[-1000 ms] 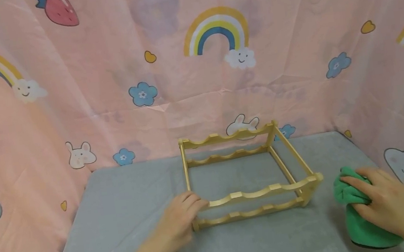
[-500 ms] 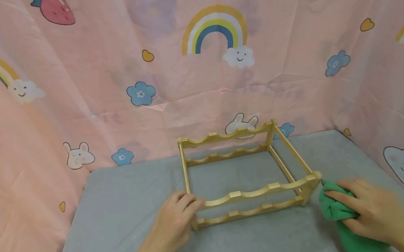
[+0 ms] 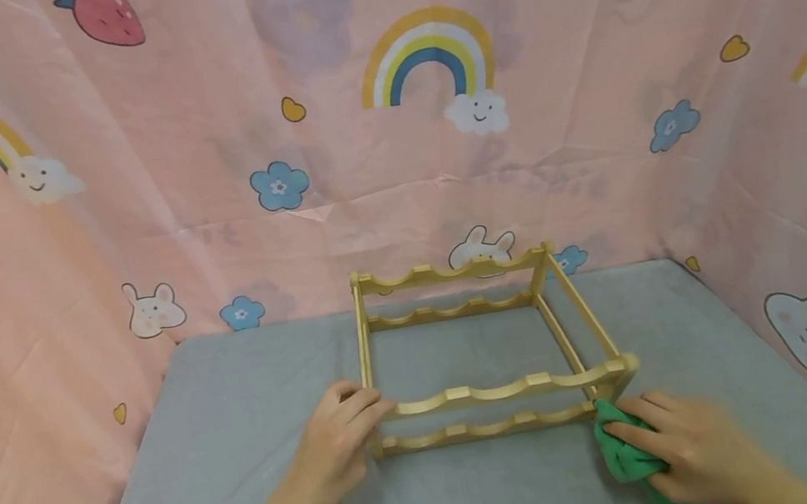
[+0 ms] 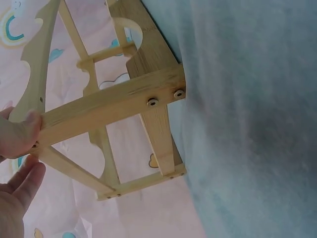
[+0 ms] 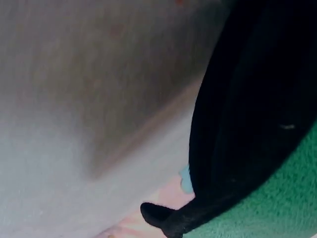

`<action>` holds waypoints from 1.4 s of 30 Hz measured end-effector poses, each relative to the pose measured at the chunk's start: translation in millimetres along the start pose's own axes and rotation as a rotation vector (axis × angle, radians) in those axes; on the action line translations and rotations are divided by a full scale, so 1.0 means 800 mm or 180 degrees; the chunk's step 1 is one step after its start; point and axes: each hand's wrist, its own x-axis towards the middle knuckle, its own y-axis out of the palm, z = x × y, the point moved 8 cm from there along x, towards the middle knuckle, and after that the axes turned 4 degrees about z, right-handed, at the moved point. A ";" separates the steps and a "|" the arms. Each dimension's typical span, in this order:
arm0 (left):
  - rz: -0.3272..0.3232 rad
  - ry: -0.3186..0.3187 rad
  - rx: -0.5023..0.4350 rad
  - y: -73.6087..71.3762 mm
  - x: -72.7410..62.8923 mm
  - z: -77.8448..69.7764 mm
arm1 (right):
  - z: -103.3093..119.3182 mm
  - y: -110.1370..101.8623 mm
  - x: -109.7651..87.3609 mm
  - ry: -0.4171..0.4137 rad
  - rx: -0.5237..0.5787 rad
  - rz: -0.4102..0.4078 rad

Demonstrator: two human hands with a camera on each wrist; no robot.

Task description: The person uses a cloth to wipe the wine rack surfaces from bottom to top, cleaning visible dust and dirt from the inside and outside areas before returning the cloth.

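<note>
My left hand (image 3: 332, 441) is gripping the near-left corner of a pale wooden rack (image 3: 459, 397) with scalloped rails, which is standing on a grey bench (image 3: 253, 380); my right hand (image 3: 695, 447) is clutching a bunched, fuzzy green cloth (image 3: 623, 452) at the rack's near-right corner.

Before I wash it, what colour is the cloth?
The cloth is mostly green, clearest in head view.

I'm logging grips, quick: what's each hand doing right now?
Left hand: holding the wooden rack at its near left corner.
Right hand: holding a bunched green cloth by the near right corner.
</note>
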 end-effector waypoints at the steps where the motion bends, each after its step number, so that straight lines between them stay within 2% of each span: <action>1: 0.0004 -0.0018 -0.0021 -0.001 -0.002 0.000 | 0.003 0.003 0.001 -0.0053 -0.0007 0.0014; 7: 0.0015 -0.0024 -0.0078 -0.009 -0.010 -0.005 | 0.016 0.024 0.001 -0.0288 -0.0140 0.0156; 13: 0.0039 0.0024 -0.0102 -0.016 -0.014 -0.013 | 0.019 0.040 0.001 -0.0198 -0.0255 0.0229; 19: 0.0014 -0.0117 -0.0282 -0.020 -0.014 -0.011 | 0.025 0.048 0.005 -0.0141 -0.0304 0.0237; 28: -0.0060 -0.0173 -0.0389 -0.021 -0.018 -0.006 | 0.033 0.062 0.023 -0.0047 -0.0125 0.0425; 33: -0.0064 -0.0204 -0.0369 -0.023 -0.020 -0.005 | 0.040 0.064 0.036 -0.0183 -0.0020 0.0365; 42: -0.0091 -0.0191 -0.0353 -0.026 -0.019 -0.007 | 0.056 0.076 0.063 -0.0289 0.0114 0.0543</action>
